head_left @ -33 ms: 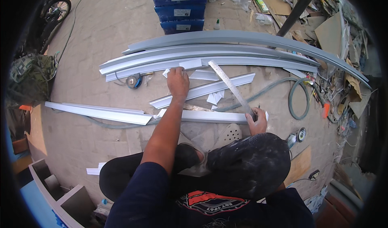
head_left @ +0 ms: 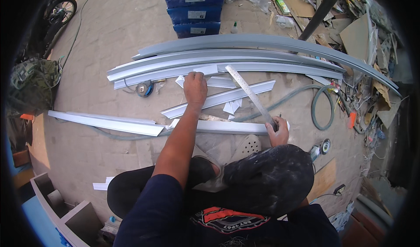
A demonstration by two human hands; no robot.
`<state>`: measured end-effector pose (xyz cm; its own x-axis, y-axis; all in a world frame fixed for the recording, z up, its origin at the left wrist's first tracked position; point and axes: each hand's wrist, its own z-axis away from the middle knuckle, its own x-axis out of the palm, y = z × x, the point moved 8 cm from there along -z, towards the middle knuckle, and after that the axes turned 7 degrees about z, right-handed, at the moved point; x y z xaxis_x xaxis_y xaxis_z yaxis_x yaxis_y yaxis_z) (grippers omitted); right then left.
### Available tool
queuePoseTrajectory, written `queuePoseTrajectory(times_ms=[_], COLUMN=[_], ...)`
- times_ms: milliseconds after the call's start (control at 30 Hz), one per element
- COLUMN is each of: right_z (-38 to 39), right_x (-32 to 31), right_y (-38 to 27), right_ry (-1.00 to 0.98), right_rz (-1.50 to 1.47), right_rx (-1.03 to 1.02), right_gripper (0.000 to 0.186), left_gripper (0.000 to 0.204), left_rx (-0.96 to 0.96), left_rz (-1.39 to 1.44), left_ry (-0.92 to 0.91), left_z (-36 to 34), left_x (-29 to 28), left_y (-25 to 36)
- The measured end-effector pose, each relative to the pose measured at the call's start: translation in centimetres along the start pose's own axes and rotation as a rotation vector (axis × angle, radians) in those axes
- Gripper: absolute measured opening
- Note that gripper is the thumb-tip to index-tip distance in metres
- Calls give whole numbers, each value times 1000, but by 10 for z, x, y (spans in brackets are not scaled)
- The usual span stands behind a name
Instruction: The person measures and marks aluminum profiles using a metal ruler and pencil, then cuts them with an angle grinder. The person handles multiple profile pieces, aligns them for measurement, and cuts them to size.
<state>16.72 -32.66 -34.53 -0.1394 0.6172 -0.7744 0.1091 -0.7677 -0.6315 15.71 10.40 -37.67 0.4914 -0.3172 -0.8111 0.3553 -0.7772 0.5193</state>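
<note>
My left hand [head_left: 195, 89] reaches forward with curled fingers just below a short white trim piece [head_left: 204, 69]; what they grip, if anything, is hidden. My right hand [head_left: 278, 132] grips the lower end of a long speckled metal straightedge [head_left: 248, 91], with a thin dark stick poking up from the fingers. A long white strip [head_left: 232, 126] lies beside that hand. A diagonal white profile [head_left: 218, 99] and small white offcuts [head_left: 232, 108] lie between my hands.
Long grey-white profiles [head_left: 227, 54] span the back, before stacked blue boxes [head_left: 194, 15]. A tape measure [head_left: 144, 88] lies left, a hose [head_left: 323, 125] and angle grinder [head_left: 322, 147] right. Debris [head_left: 354, 41] lines the right; a wooden unit [head_left: 78, 216] sits lower left.
My left hand is very slightly shifted at the fingers; otherwise little differs between the frames.
</note>
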Motion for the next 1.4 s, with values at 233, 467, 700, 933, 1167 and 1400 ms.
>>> queuePoseTrajectory(times_ms=[233, 467, 700, 933, 1167, 1400], right_z=[-12, -8, -14, -10, -6, -9], right_x=[-7, 2, 3, 12, 11, 14], right_y=[4, 13, 0, 11, 7, 2], right_ry=[117, 91, 126, 99, 106, 58], right_rz=[-52, -49, -54, -71, -70, -72], right_rx=[17, 116, -1, 50, 44, 28], right_gripper=[40, 39, 38, 39, 40, 39], left_gripper=[30, 42, 45, 46, 46, 48], left_rx=[357, 299, 332, 375, 174, 237], left_rz=[-217, -295, -190, -155, -120, -315], left_ry=[-507, -248, -296, -517, -554, -464], left_z=[-33, -38, -41, -5, -12, -36], left_x=[60, 48, 37, 81, 80, 45], left_y=[59, 25, 6, 49, 42, 6])
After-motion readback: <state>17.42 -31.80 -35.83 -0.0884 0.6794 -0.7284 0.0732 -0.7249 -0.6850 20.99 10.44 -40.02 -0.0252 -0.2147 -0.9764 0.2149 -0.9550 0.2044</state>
